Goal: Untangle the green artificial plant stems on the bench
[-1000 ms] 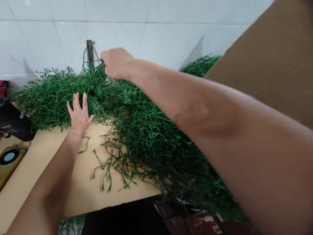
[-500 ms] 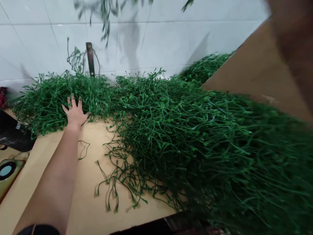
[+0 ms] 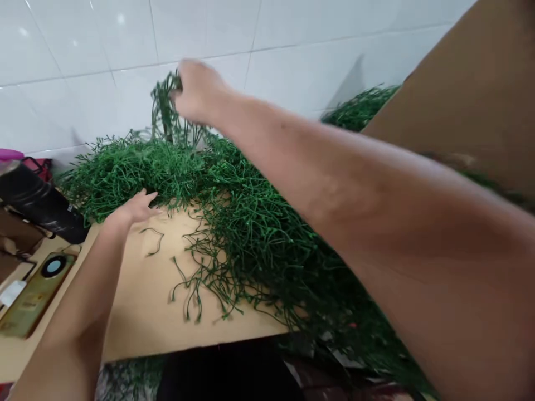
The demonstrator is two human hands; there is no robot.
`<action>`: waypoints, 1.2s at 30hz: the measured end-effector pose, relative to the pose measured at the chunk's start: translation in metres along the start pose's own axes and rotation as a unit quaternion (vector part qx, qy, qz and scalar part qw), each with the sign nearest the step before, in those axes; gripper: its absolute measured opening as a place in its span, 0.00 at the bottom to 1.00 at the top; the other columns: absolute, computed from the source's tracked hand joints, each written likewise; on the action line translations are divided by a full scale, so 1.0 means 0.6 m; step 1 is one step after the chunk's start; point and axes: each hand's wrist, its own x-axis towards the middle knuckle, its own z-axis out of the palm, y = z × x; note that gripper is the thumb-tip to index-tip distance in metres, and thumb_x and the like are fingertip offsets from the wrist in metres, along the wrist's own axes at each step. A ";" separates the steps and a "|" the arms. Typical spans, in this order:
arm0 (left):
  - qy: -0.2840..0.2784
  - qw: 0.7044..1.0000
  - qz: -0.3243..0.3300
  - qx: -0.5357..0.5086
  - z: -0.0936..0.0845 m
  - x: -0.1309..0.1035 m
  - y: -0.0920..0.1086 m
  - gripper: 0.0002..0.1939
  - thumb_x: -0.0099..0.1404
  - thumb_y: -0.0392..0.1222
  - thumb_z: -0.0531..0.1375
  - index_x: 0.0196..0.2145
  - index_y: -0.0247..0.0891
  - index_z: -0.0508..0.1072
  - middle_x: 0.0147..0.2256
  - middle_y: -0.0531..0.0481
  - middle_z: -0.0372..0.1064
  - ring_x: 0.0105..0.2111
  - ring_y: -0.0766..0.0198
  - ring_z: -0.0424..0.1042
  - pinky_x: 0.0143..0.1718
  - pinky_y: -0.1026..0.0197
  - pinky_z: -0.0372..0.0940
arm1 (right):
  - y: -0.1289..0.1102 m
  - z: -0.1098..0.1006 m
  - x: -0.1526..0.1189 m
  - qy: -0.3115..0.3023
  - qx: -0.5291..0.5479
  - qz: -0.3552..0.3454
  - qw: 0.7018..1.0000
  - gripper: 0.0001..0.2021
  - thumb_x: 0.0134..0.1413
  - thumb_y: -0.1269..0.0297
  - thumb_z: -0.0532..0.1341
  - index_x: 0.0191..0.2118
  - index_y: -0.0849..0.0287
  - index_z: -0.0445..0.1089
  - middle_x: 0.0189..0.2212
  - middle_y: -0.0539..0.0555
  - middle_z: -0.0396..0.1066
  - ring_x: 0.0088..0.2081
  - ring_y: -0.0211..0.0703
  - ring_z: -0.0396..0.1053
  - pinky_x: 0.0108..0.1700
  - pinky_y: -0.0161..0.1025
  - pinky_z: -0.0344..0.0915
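Observation:
My right hand (image 3: 199,92) is closed around a bunch of green plastic plant stems (image 3: 161,108), raised in front of the tiled wall. Its stems hang down to the left of my fist, over the back of a green heap. My left hand (image 3: 141,207) rests low at the front edge of the left heap of green stems (image 3: 137,167), fingers apart and holding nothing. Beneath it lies a tan board (image 3: 146,295) with a loose stem (image 3: 159,242) on it. A larger pile of stems (image 3: 267,234) spreads to the right, partly covered by my right forearm.
At the left lie a black cylindrical bottle (image 3: 37,200) and a phone (image 3: 39,295) with a round camera ring. A brown cardboard sheet (image 3: 468,100) leans at the right. White wall tiles (image 3: 301,33) rise behind the heaps.
My right hand has come into view, lowered with the bunch towards the back of the left heap. My left hand has drawn back from the heap and turned. The view has shifted left.

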 end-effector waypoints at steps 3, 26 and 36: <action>-0.040 0.982 0.034 -0.180 -0.002 -0.072 0.006 0.30 0.54 0.52 0.61 0.52 0.34 0.70 0.55 0.37 0.64 0.56 0.48 0.63 0.57 0.49 0.57 | 0.020 0.050 -0.069 -0.016 -0.102 -0.001 0.995 0.04 0.52 0.75 0.55 0.34 0.66 0.57 0.36 0.58 0.65 0.48 0.48 0.64 0.43 0.36 0.62; 0.081 0.666 -0.058 -0.739 0.062 -0.112 -0.009 0.11 0.63 0.38 0.52 0.40 0.32 0.70 0.32 0.45 0.76 0.32 0.66 0.75 0.38 0.63 0.69 | 0.084 0.200 -0.338 -0.230 -0.207 -0.132 0.942 0.24 0.55 0.56 0.56 0.51 0.70 0.60 0.47 0.65 0.61 0.49 0.53 0.56 0.52 0.48 0.58; 0.103 0.652 -0.060 -0.748 0.068 -0.119 -0.030 0.05 0.59 0.39 0.60 0.30 0.34 0.69 0.18 0.55 0.64 0.21 0.70 0.69 0.25 0.68 0.68 | 0.107 0.196 -0.351 -0.239 -0.080 -0.139 0.958 0.23 0.59 0.51 0.49 0.45 0.69 0.64 0.42 0.64 0.64 0.45 0.49 0.59 0.49 0.47 0.59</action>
